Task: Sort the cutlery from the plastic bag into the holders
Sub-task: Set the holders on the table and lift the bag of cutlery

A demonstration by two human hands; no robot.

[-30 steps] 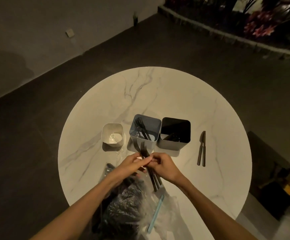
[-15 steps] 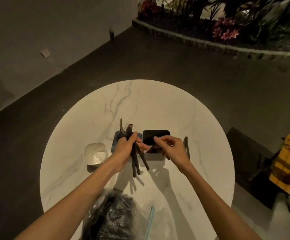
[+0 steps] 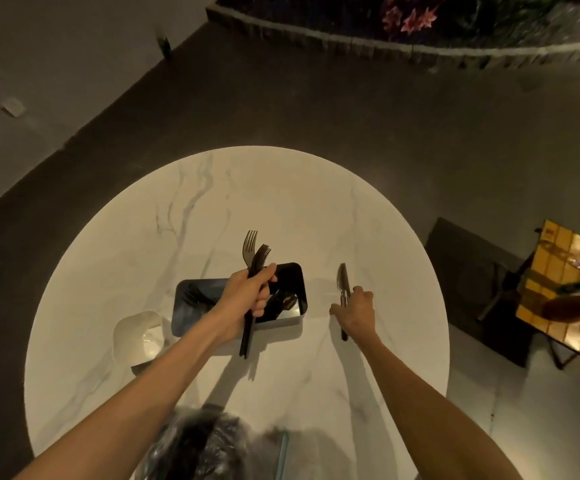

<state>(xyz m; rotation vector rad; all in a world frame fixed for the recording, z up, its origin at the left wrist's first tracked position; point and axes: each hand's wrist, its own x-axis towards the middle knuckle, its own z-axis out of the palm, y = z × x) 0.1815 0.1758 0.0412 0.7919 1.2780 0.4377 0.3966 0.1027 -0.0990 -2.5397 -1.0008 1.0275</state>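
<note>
Nearest the viewer, at six o'clock on the round marble counter (image 3: 281,188), lies the crumpled plastic bag (image 3: 198,445), dark cutlery showing dimly through it, a pale blue strip along its right edge.

Beyond it the two forearms reach out. The left hand (image 3: 247,299) is clamped around a bundle of dark forks (image 3: 255,261), held above the holders with the tines pointing to twelve o'clock and the handles sticking out below the fist toward six.

At about three o'clock from it, the right hand (image 3: 356,311) rests low on the counter, its fingers bent over the handles of the knives (image 3: 343,284), which lie flat with blades toward twelve; whether it grips them or only touches them I cannot tell.

Under the left hand stand the holders in a row: a small white holder (image 3: 139,336) at nine o'clock, a blue-grey holder (image 3: 191,306) with forks inside just beside it, and a black holder (image 3: 295,289) touching that one, dark cutlery in it.

Farther out, at two o'clock beyond the counter, a low planter (image 3: 402,22) with pink flowers borders the dark floor.
</note>
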